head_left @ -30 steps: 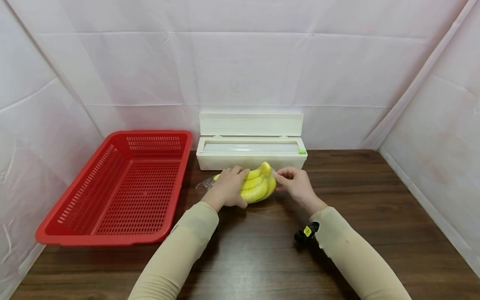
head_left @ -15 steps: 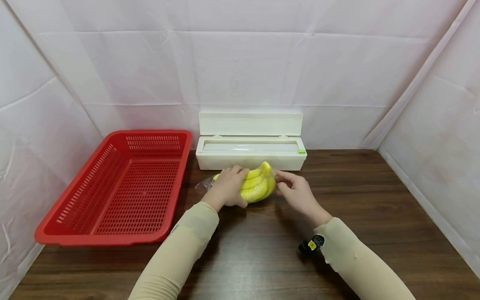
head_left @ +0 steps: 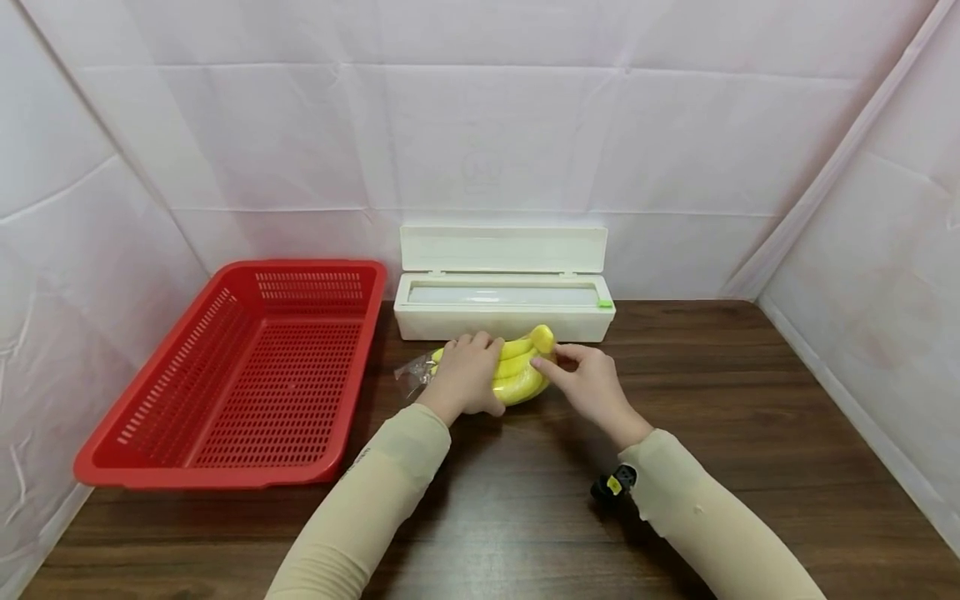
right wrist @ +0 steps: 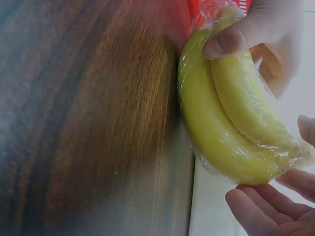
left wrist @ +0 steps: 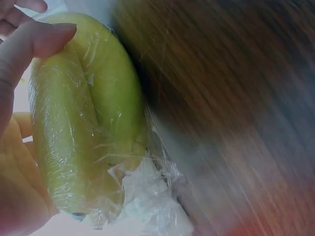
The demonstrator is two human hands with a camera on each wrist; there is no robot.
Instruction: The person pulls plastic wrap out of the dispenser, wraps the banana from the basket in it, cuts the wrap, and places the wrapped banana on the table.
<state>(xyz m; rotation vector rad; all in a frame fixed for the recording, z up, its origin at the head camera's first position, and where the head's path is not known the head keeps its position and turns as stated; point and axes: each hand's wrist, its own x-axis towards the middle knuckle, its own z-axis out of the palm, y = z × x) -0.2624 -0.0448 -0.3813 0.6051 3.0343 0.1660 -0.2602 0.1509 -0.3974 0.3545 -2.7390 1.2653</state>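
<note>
A bunch of bananas (head_left: 516, 371) wrapped in clear plastic film lies on the dark wooden table, stem end to the right. My left hand (head_left: 467, 372) grips it over the tip end, with the thumb across one banana in both wrist views. Loose, crumpled film (head_left: 411, 375) sticks out beyond the tips on the left. At the stem end, my right hand (head_left: 592, 382) touches the wrapped bunch, thumb and forefinger apart. In the right wrist view its fingertips (right wrist: 241, 199) lie against the lower edge of the bunch (right wrist: 231, 115), over the film.
A white film dispenser box (head_left: 504, 321) stands just behind the bananas, lid raised and a roll inside. To the left sits a red slotted basket (head_left: 367, 367). White sheeting (head_left: 480, 142) hangs around the back and sides. A black strap device (head_left: 613, 483) is on the right wrist.
My right thumb has moved from the film at the stem end onto the side of the bananas. The bunch and my left hand have shifted slightly to the right.
</note>
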